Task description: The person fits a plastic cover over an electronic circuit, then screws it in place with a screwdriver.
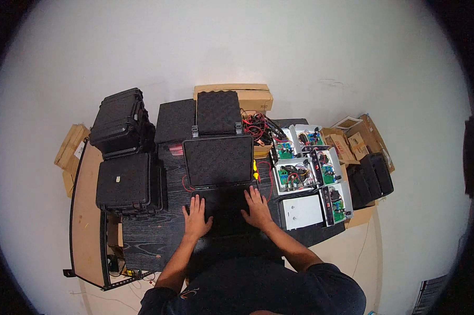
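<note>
A black hard case (219,160) lies open in front of me, its foam-lined lid tipped back and two latches at the lid's far edge. My left hand (197,219) rests on the left side of the dark lower part, fingers stretched out and thumb apart. On the right side my right hand (258,209) lies flat with its fingers spread. Neither hand holds anything. What lies inside the lower part is too dark to make out. Just right of the lid is a yellow-handled tool (255,169). Behind the lid stands a piece of bumpy black foam (217,111).
Stacked black cases (122,181) stand on the dark wood-grain table (142,239) at left. At right are several open white housings (294,176) with green circuit boards, and a white panel (302,212). Red and black cables (257,126) fill a box behind. Cardboard boxes (352,144) sit far right.
</note>
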### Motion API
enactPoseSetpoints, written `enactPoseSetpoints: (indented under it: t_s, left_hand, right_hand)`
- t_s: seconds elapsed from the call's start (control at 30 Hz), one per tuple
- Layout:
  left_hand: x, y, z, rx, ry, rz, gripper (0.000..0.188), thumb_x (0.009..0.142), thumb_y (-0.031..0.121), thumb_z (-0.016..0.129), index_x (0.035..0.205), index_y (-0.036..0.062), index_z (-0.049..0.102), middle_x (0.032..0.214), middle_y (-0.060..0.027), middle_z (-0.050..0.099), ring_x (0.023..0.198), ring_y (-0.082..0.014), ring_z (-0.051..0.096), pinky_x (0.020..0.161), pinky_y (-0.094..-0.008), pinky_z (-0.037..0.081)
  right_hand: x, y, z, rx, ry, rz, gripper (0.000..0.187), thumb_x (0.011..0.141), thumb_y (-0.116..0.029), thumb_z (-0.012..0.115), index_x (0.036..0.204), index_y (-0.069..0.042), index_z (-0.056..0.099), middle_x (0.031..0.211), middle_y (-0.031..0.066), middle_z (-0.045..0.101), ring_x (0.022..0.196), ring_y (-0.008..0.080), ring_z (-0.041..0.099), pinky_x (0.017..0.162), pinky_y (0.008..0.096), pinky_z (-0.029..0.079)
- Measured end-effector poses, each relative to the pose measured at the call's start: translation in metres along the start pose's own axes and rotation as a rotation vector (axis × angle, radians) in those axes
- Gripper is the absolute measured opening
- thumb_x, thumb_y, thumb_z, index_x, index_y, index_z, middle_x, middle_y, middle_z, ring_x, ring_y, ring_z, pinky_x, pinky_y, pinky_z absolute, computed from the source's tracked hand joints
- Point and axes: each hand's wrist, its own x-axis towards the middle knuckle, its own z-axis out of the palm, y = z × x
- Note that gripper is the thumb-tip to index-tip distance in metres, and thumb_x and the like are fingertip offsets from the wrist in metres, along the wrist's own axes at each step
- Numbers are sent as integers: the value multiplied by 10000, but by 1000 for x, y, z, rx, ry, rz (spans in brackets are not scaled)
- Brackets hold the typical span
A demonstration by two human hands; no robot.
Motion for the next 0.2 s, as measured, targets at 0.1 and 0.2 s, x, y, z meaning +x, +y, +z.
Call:
enactPoseSetpoints:
  t_s: [0.1, 0.2]
  left_hand:
    - [1, 0, 2, 28, 8, 35, 901, 895, 329, 757, 1619, 34, 308, 1739, -183, 192, 1620, -352, 158, 1231, -725, 144]
    - [6, 4, 2, 30, 4, 69, 896, 893, 342, 757, 1624, 68, 317, 1743, -166, 195, 1621, -342, 161, 1232, -729, 133]
  right_hand:
    - [-4, 5, -5, 72, 17, 4, 913, 902, -278, 766, 1629, -26, 274, 1707, 251, 227, 1566, 420, 275, 1227, 599, 292]
    - [-9, 7, -9, 53, 21, -6, 933, 898, -278, 776, 1632, -20, 261, 1716, 241, 216, 1575, 419, 261, 1242, 580, 274]
